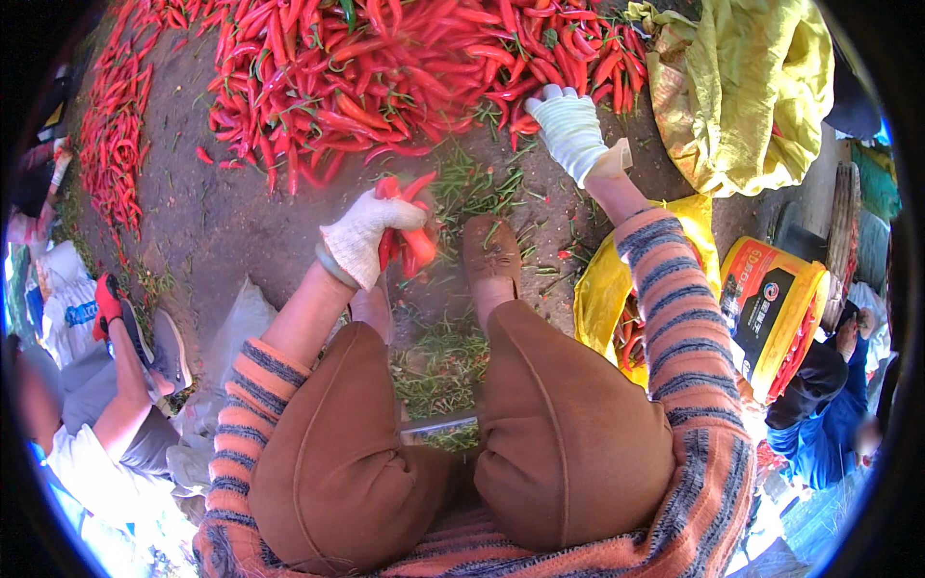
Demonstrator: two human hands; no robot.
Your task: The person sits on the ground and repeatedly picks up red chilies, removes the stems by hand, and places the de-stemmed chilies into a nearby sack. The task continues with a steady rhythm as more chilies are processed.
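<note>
My left hand (365,235), in a white knit glove, is closed around a bunch of red chili peppers (415,246) above the bare ground, in front of my knees. Farther out, my right hand (571,130) in a pale glove with its fingertips exposed or lighter reaches the near right edge of a large heap of red chili peppers (347,94). Its back faces me, so whether it grips a pepper is hidden. Green stems (462,180) lie scattered on the soil between the heap and my shoes.
A yellow sack (744,101) stands at the upper right. Beside my right leg are a yellow bag (603,282) holding peppers and a tilted plastic bucket (777,311) of peppers. More peppers (119,144) lie at the left. Other people sit on both sides, one wearing a red glove (108,303).
</note>
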